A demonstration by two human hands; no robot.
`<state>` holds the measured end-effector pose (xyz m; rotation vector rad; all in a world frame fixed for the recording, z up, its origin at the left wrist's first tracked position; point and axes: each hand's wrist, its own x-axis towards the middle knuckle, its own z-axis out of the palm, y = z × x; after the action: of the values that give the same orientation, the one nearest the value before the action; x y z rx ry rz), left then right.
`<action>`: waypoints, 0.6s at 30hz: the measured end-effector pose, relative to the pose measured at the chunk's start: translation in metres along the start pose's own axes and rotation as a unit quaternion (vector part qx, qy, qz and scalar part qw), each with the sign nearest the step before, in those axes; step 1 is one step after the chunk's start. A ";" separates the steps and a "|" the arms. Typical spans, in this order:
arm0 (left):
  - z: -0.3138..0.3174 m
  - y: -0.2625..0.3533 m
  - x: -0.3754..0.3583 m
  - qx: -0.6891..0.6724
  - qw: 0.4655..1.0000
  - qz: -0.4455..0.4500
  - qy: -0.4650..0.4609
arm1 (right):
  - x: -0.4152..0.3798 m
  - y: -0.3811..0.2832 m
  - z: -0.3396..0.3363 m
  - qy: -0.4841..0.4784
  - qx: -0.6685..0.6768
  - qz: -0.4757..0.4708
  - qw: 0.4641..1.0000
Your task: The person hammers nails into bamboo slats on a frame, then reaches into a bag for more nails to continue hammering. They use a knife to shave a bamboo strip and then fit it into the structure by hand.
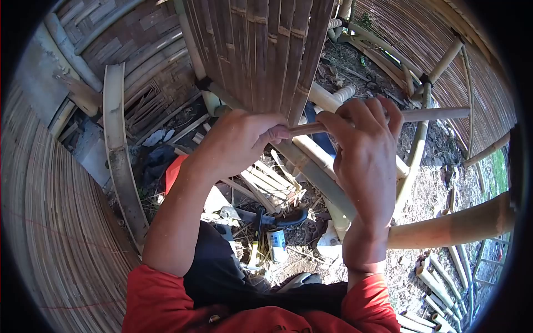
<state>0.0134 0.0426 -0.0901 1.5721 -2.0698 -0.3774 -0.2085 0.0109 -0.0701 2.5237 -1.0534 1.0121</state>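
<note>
Level in front of me is a thin bamboo strip [436,114], its far end pointing right. My left hand [244,136] pinches the strip's left end between thumb and fingers. My right hand [363,133] is closed around it further along, with the fingers curled over the top. Behind my hands a panel of split bamboo slats [255,61] stands upright. A thick bamboo pole [316,175] runs diagonally beneath the strip, apart from it as far as I can see.
On the ground below lie a black-handled tool [286,218], a blue and white can [277,246] and a pile of split bamboo pieces [266,183]. A bamboo rail [449,228] juts in at right. A split bamboo length [115,133] leans at left, beside a slatted wall [50,211].
</note>
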 end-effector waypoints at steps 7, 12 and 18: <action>0.039 -0.037 0.006 -0.245 0.957 -0.073 -0.136 | 0.003 0.003 0.029 0.277 -0.021 -0.020 0.960; 0.078 -0.068 0.005 -0.363 0.919 -0.080 -0.134 | -0.002 0.016 0.054 0.417 0.092 0.104 0.898; 0.072 -0.034 0.017 -0.378 0.922 -0.075 -0.041 | 0.003 -0.002 0.039 0.116 0.325 0.099 0.933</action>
<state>-0.0017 0.0100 -0.1636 1.2294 -1.5520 -1.1544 -0.1859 -0.0065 -0.0967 2.6951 -1.0389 1.9371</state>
